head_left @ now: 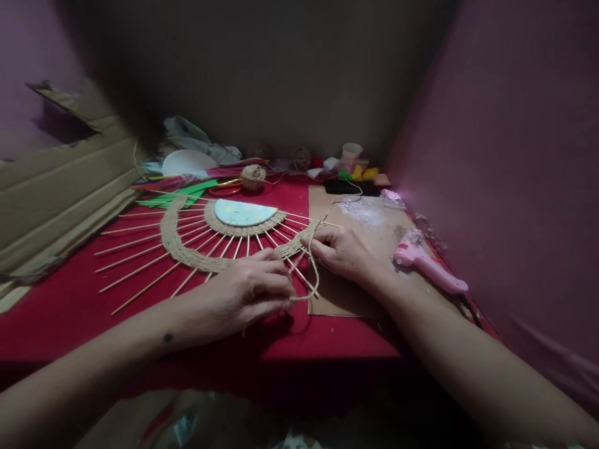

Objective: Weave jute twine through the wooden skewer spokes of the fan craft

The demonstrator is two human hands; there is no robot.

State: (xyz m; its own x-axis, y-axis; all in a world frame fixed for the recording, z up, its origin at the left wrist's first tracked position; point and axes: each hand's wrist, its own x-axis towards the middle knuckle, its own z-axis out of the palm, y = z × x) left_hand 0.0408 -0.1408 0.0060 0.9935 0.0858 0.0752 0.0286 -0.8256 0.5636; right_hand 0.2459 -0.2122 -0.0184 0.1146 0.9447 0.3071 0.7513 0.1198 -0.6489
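Observation:
A fan-shaped piece of thin wooden sticks [135, 272] lies on the red cloth, its sticks spreading from a pale blue half disc [246, 212]. Two bands of woven twine [174, 240] run across the sticks. My left hand [257, 284] is at the near edge of the fan, fingers pinched on a length of twine [316, 274] that loops to the right. At the outer band's right end, my right hand [339, 249] has thumb and forefinger closed at the twine and stick ends; the exact contact is partly hidden.
A pink glue gun [430, 268] rests on a cardboard sheet [334, 300] at right. Behind the fan are a twine ball [253, 178], scissors [224, 189], green strips [187, 194] and a cup [351, 151]. Folded cardboard [70, 193] stands at left, a wall at right.

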